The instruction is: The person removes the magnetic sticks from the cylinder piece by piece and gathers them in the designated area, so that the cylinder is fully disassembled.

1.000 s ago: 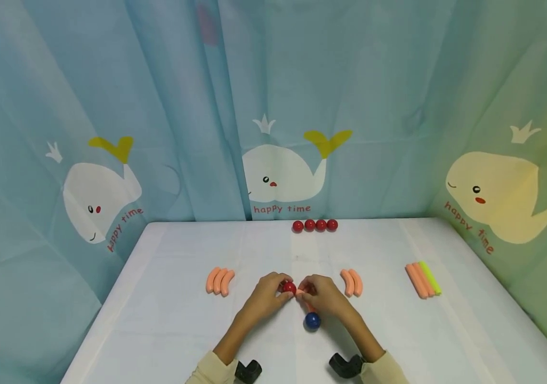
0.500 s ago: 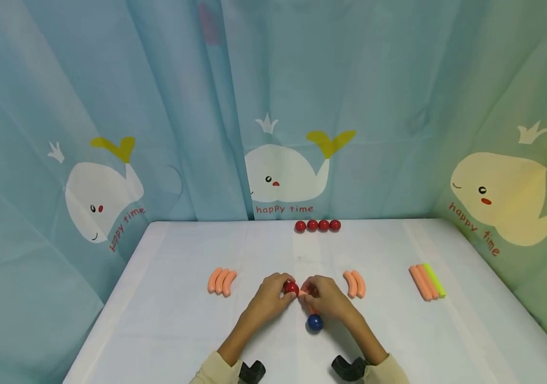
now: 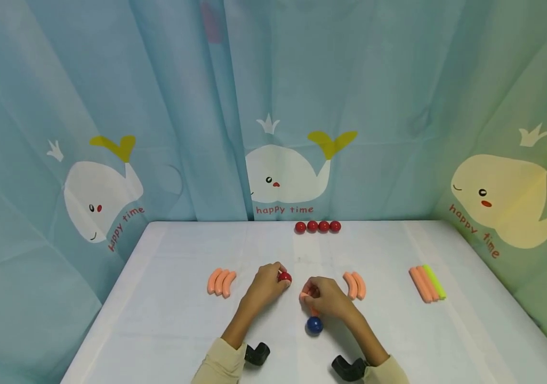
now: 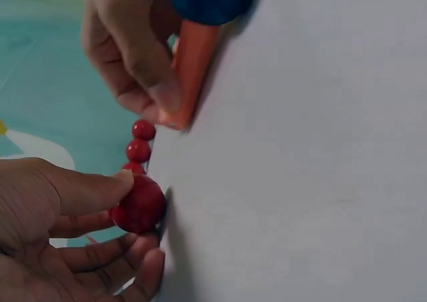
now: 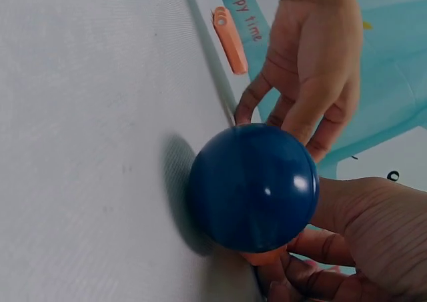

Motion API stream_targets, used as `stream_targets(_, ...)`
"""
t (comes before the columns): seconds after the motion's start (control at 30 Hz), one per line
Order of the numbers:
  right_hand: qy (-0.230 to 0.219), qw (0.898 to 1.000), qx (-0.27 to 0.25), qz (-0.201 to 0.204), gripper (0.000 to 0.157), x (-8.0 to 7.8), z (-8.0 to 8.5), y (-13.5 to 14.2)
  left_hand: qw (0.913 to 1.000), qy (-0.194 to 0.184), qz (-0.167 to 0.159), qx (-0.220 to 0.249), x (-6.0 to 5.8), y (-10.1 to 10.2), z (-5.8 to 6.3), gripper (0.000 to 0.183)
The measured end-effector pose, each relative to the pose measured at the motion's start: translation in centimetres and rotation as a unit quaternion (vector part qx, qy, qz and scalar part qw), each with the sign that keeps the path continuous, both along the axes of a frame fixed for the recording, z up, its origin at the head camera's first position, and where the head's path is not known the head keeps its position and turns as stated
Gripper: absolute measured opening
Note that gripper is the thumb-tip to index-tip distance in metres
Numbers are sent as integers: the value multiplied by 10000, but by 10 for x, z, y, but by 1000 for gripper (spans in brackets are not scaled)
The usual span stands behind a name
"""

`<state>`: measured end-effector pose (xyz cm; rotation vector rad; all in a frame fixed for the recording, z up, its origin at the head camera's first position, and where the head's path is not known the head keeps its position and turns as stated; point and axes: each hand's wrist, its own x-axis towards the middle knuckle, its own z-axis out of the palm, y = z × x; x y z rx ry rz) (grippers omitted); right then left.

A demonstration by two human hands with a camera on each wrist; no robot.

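Note:
In the head view my left hand (image 3: 264,286) pinches a red ball (image 3: 284,277) between thumb and fingers, slightly above the white table. Close by on the right, my right hand (image 3: 327,297) pinches an orange stick (image 4: 195,72). A larger-looking blue ball (image 3: 314,326) sits at the stick's near end. From the right wrist view, the blue ball (image 5: 253,185) covers most of the stick, and only a bit of orange (image 5: 263,257) shows below it. A gap separates the red ball from the stick's far end.
Curved orange pieces lie left (image 3: 222,282) and right (image 3: 354,285) of the hands. Straight orange sticks (image 3: 422,284) and a lime green stick (image 3: 434,281) lie together farther right. Several red balls (image 3: 318,226) line the table's back edge, before a whale-print curtain (image 3: 379,106).
My left hand has drawn the red ball away from the orange stick's end, moving left and toward the back. My right hand keeps its pinch on the stick, nearly still.

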<state>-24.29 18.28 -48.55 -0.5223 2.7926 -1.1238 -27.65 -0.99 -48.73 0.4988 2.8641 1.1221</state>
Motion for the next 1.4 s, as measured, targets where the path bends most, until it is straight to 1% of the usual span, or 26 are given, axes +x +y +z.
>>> stream_targets(0.07,-73,10000,26,-34,9,-1,1,1,9999,-58,79,-99,-8,3,4,24)
stream_targets(0.2,-277,9995,56,-159,11,-2,2,3,9993,16,317,-219,-28,10,3,24)
stream_targets(0.33,-440,9987,84,-239,12,-1,2,4,9965,123,747,-341,-48,17,-1,21)
stream_targets(0.47,-522,9981,99,-303,12,-2,3,5,9922,-100,1150,-466,-67,26,1,24)
stream_targets(0.6,-622,9972,58,-399,11,-1,3,5,9904,-252,1312,-346,-85,33,1,25)
stream_targets(0.73,-617,9976,-79,-311,11,0,2,4,9897,-267,1392,-193,-99,34,-3,24)
stream_targets(0.87,-510,9984,-136,-185,11,1,0,1,9886,-312,1471,-103,-110,32,-6,26)
stream_targets(0.97,-518,9984,-134,-180,11,1,0,-3,9877,-361,1521,-63,-116,32,-6,29)
stream_targets(1.17,-581,9977,-159,-319,12,1,2,-8,9855,-454,1637,-25,-126,37,-4,33)
stream_targets(1.4,-521,9981,-141,-304,11,-1,2,-8,9851,-154,1705,-160,-131,41,-4,34)
